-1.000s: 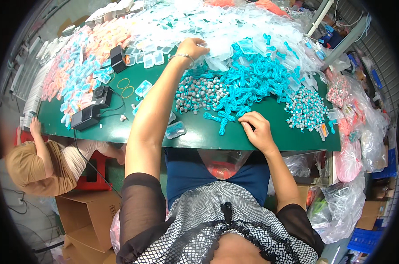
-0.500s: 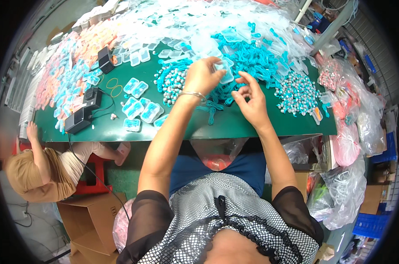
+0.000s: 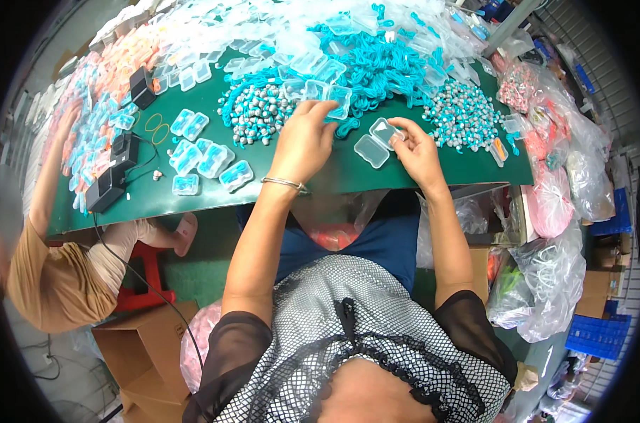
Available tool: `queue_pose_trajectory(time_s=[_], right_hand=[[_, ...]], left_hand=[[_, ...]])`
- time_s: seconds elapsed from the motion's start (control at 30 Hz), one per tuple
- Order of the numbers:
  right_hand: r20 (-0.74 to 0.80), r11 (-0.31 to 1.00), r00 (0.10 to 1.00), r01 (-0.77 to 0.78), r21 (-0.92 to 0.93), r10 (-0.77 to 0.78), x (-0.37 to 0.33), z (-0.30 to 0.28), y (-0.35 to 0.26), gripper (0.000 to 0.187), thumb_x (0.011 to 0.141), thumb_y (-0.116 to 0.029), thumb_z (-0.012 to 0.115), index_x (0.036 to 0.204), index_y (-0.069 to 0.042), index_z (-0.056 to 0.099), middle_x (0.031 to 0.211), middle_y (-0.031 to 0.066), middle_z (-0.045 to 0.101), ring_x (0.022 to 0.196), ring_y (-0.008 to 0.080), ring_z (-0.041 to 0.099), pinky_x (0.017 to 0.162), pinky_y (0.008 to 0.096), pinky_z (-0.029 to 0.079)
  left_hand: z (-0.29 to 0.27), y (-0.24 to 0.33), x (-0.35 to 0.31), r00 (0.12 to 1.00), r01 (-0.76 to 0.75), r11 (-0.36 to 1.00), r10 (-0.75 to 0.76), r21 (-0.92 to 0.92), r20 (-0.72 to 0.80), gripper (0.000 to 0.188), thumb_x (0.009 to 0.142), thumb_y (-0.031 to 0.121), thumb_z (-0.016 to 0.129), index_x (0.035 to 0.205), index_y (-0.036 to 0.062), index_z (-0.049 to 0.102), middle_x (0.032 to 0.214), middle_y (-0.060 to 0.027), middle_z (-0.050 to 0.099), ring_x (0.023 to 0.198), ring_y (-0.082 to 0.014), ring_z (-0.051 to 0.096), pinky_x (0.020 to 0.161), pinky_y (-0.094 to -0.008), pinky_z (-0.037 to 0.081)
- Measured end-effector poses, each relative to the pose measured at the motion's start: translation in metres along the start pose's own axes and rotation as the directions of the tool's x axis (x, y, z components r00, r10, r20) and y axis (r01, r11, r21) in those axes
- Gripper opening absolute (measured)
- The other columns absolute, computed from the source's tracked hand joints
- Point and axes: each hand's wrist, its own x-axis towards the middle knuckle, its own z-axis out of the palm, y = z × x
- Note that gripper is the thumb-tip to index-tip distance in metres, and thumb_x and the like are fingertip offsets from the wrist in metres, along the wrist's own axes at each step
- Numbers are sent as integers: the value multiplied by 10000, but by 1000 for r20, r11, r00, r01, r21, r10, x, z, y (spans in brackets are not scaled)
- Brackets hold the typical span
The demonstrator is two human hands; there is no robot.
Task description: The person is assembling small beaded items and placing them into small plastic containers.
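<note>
Open clear box (image 3: pixel 371 151) near the surface's (image 3: pixel 478 169) front edge, pinched by the right hand (image 3: pixel 413 151), fingers curled. The left hand (image 3: pixel 306 141), half closed, grips clear cases (image 3: pixel 339 103); the hands are farther apart than earlier. Toward the left corner, lidded boxes (image 3: pixel 216 161) contain blue cord.

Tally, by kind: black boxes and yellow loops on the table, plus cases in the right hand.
Black boxes: 3
Yellow loops: 2
Open clear case in the right hand: 1
Total: 6
</note>
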Motion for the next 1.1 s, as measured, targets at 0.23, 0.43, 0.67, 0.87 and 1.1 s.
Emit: queue_pose_trajectory(time_s=[0.23, 0.43, 0.67, 0.87, 1.1], right_hand=[[73, 861, 982, 187, -474, -173, 2, -6, -3, 267, 868, 17, 612, 1123, -33, 671, 931, 12, 626, 633, 47, 491, 570, 217, 413], [46, 879, 963, 261, -400, -265, 0, 7, 0, 261, 817, 39, 649, 1069, -22, 674, 1036, 88, 621, 604, 109, 522, 564, 265, 447], [-14, 900, 965, 240, -363, -263, -10, 1, 1, 253, 832, 74, 620, 1064, -12, 675, 1076, 69, 607, 638, 53, 519, 544, 206, 425], [-9, 892, 954, 276, -358, -299, -12, -4, 3, 193, 850, 59, 617, 1017, -9, 689, 1037, 56, 618, 651, 49, 526, 571, 204, 438], [-17, 880, 946, 295, -373, -325, -14, -6, -2, 160, 856, 55, 616, 974, -13, 701, 988, 54, 638, 661, 64, 547, 585, 211, 448]], left_hand=[[-20, -17, -41, 994, 95, 969, -82, 230, -66, 211, 798, 22, 696, 1007, 46, 678, 898, -128, 630, 783, -288, 639, 682, -384, 509], [-15, -13, -51, 987, 125, 904, -74, 409, -140, 180, 770, 35, 707, 945, 63, 673, 895, -133, 618, 798, -350, 626, 687, -437, 504], [-11, -22, -44, 986, 152, 876, -104, 457, -128, 90, 833, 124, 676, 918, 105, 699, 875, -99, 617, 814, -328, 636, 661, -439, 502], [-22, -31, -17, 987, 157, 827, -112, 540, -116, 98, 769, 144, 696, 841, 77, 686, 856, -125, 619, 825, -341, 643, 683, -463, 523], [-6, -40, -11, 985, 170, 768, -136, 617, -102, 106, 787, 182, 719, 873, 123, 705, 853, -99, 633, 805, -329, 655, 668, -454, 517]])
